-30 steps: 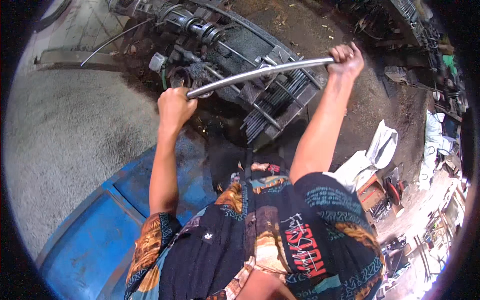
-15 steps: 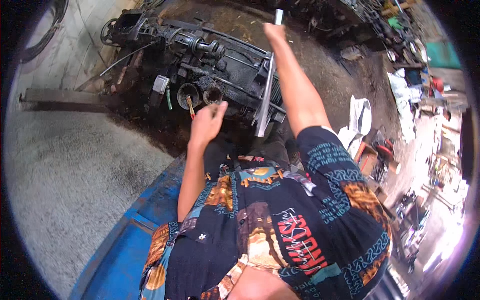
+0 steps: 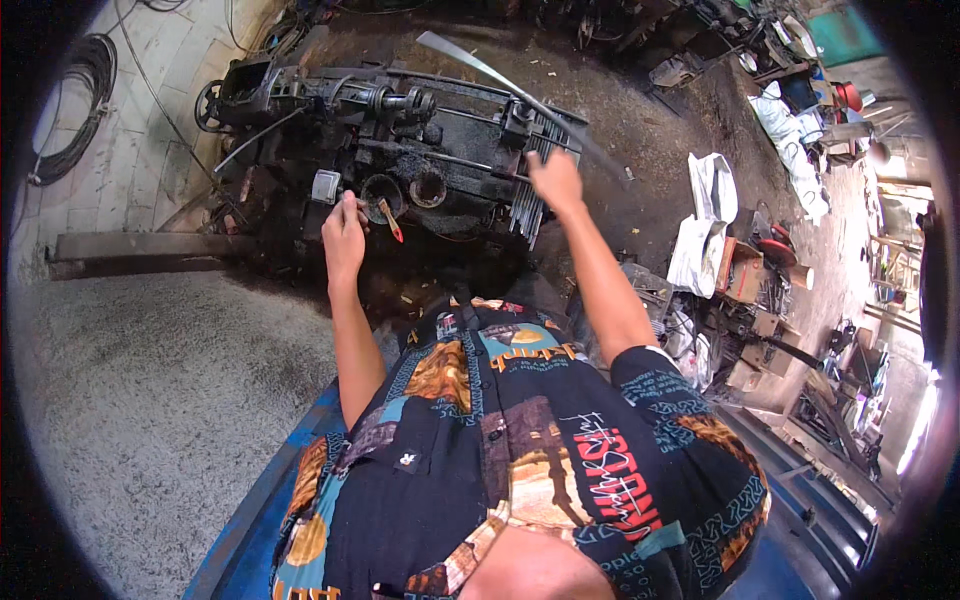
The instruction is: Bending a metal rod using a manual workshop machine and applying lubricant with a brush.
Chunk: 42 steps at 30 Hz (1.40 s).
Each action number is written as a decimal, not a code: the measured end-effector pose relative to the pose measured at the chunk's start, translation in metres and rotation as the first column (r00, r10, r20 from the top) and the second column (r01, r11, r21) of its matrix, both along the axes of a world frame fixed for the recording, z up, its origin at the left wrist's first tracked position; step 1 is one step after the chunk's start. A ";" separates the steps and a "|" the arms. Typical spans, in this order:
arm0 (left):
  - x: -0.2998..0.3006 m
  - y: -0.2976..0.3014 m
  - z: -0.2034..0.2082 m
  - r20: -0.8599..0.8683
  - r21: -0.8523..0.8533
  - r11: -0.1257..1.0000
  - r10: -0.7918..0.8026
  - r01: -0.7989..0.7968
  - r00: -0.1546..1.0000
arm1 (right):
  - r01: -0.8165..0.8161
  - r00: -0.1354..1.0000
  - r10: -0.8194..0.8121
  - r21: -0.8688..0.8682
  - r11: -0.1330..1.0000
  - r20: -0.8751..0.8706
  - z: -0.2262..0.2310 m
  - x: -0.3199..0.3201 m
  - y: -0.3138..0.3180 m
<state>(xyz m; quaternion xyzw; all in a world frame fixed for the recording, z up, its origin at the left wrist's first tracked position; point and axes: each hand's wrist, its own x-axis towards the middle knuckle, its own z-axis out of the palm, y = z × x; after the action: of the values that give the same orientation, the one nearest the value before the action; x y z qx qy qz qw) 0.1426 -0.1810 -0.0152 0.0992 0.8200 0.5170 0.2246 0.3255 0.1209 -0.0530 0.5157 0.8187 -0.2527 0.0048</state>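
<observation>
A long, flat grey metal bar (image 3: 480, 68) slants over the right end of a dark, greasy machine (image 3: 440, 135); its right end is smeared by motion. My right hand (image 3: 556, 183) is just below the bar, thumb and fingers apart. A gap seems to show between hand and bar, though blur hides any light touch. My left hand (image 3: 344, 240) is raised in front of the machine, fingers loosely stretched, with nothing visible in them. It is nearest to a small pale box (image 3: 325, 187) and a round cup (image 3: 382, 190). A red-tipped brush (image 3: 391, 220) leans in that cup, beside a second round cup (image 3: 428, 189).
Parallel metal slats (image 3: 530, 205) form the machine's right end. A thick beam (image 3: 150, 252) lies along the left, by the rough grey floor (image 3: 180, 370). Black cable coils (image 3: 80, 105) hang on the wall. White sacks (image 3: 703, 225) and cardboard boxes (image 3: 740, 270) stand right.
The bar has swung from upright to slanting left, and my right hand has come down from its upper end, its fingers loosened. My left hand has moved left, away from the brush.
</observation>
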 end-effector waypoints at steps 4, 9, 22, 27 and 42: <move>0.021 0.029 0.003 -0.009 -0.081 0.995 -0.062 0.061 0.998 | 0.125 0.991 -0.126 -0.022 0.992 -0.047 0.001 0.017 0.069; 0.040 0.054 -0.005 -0.082 -0.096 0.995 -0.039 0.031 0.996 | 0.030 0.983 -0.039 -0.055 0.998 -0.178 0.012 -0.003 0.086; 0.078 0.097 0.012 0.029 -0.188 0.982 0.020 -0.014 0.999 | -0.435 0.894 0.446 0.159 0.886 -0.045 0.015 0.025 0.129; 0.084 0.100 0.005 -0.014 -0.208 0.978 -0.023 0.019 1.000 | -0.558 0.746 0.665 0.528 0.641 -0.019 0.015 0.025 0.140; 0.156 0.095 -0.004 -0.062 -0.362 0.930 0.042 -0.062 0.997 | -0.610 0.791 0.606 0.050 0.791 0.083 -0.129 0.004 0.137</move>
<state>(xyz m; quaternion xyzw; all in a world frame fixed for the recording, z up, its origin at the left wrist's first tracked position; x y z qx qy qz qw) 0.2990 -0.0857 -0.0191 0.0480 0.9095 0.3594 0.2034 0.3295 0.2578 -0.1822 0.2325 0.9492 -0.1909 0.0920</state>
